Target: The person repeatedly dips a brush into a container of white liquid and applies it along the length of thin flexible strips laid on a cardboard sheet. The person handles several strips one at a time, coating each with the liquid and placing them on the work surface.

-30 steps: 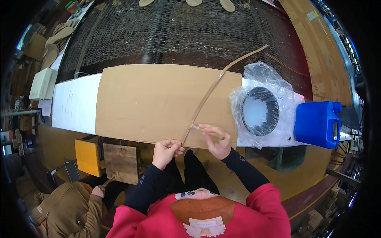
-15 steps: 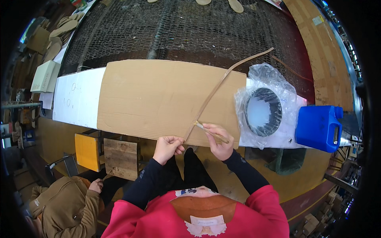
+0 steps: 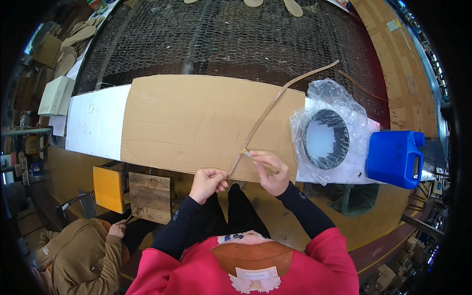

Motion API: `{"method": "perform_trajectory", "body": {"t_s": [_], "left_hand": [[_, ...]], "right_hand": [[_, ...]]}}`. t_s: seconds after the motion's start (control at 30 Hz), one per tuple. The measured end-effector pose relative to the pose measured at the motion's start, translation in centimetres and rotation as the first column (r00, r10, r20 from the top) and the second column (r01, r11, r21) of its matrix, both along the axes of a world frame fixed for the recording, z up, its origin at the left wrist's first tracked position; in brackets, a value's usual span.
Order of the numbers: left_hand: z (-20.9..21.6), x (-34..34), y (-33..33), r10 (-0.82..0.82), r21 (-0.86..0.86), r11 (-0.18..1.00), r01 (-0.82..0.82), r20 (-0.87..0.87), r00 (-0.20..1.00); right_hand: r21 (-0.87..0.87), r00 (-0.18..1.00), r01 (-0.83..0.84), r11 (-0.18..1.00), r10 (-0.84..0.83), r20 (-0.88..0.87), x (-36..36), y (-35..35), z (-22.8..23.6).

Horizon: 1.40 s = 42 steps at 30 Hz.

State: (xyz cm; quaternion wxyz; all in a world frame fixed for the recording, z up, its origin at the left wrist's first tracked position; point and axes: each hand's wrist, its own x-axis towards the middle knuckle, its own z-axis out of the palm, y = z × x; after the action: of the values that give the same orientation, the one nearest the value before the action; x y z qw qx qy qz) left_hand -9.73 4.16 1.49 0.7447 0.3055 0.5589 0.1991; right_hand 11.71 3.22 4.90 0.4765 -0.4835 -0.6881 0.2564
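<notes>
A long, thin brown strip runs from the near edge of a cardboard sheet up to the right, its far end over the wire mesh. My left hand pinches the strip's near end at the cardboard's edge. In my right hand is a small brush, gripped like a pencil, its tip touching the strip a little above my left hand. To the right stands a round tub wrapped in clear plastic, with whitish stuff inside.
A blue jerrycan stands right of the tub. Beyond the cardboard stretches a dark wire-mesh conveyor with several shoe soles at its far side. Another strip lies at right. A co-worker sits at lower left near wooden stools.
The brush in my right hand has tilted slightly and shifted a little along the strip. The mesh has moved slightly. My left hand has stayed in place.
</notes>
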Motion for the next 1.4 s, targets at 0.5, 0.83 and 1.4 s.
{"method": "perform_trajectory", "body": {"t_s": [0.5,0.83,1.4], "left_hand": [[0.1,0.2,-0.1,0.026,-0.017,1.000,-0.026,0.016,1.000],[0.3,-0.8,0.6,0.046,-0.114,0.993,-0.035,0.091,0.995],[1.8,0.3,1.4,-0.032,0.116,0.992,0.046,-0.125,0.992]], "right_hand": [[-0.042,0.998,-0.055,0.998,0.054,-0.028,-0.9,-1.0,-0.1],[-0.015,0.975,-0.211,0.977,0.209,-0.078,-2.7,-3.7,-0.2],[-0.206,0.971,-0.176,0.963,0.136,-0.195,-0.2,-6.8,2.1]]}}
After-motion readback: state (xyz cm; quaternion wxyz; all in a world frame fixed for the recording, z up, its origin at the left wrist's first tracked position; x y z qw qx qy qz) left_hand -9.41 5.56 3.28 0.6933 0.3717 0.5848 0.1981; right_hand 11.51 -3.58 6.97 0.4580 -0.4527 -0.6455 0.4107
